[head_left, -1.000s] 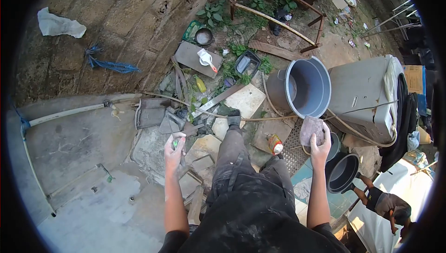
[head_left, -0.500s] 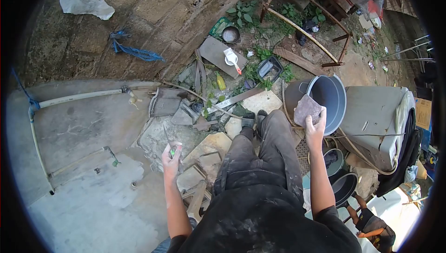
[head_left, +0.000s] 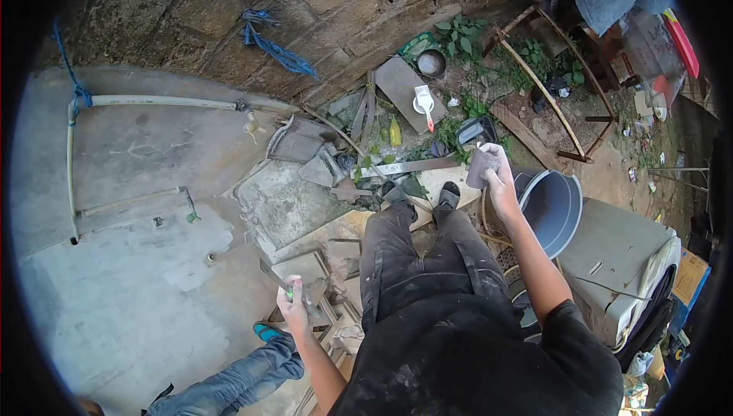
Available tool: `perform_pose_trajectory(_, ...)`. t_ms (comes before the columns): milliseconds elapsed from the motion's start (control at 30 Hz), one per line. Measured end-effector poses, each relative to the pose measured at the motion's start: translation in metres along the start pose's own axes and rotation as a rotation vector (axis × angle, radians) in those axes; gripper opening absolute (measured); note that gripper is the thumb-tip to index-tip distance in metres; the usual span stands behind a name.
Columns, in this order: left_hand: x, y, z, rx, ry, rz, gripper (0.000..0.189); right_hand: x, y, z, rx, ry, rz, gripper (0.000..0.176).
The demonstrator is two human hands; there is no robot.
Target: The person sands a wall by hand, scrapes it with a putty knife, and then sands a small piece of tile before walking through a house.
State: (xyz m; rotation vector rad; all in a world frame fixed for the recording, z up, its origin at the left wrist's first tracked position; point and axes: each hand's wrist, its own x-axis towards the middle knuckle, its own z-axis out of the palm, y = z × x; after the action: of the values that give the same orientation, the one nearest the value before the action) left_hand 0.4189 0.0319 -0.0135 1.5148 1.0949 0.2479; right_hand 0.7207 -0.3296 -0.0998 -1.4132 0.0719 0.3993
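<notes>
My left hand (head_left: 295, 305) is closed around a tool with a green handle (head_left: 289, 292) and a thin grey blade that points up and left. It is held over stacked pieces of tile and wood near the grey wall. In my right hand (head_left: 498, 179) is a flat, greyish-purple piece (head_left: 481, 168), gripped along its right side and tilted. That piece is in front of a black plastic tray (head_left: 476, 132) and up and left of a large grey bucket (head_left: 551, 213).
Another person's jeans-covered legs (head_left: 229, 378) show at the lower left. A rusty metal frame (head_left: 546, 84) stands at the upper right, and a grey bin-like box (head_left: 617, 263) at the right. A white brush (head_left: 424, 103) lies on a board (head_left: 398, 84). Pipes (head_left: 164, 101) run along the left wall.
The view has shifted. The flat piece has turned more edge-on in my right hand, which has moved up and left. My left hand is lower. Another person's legs have come into view at the lower left.
</notes>
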Motion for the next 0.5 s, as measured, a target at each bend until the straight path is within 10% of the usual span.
perform_pose_trajectory(500,0.14,-0.028,-0.144,-0.009,-0.027,0.01,0.01,-0.041,0.084,0.166,-0.288,0.128,-0.03,0.047)
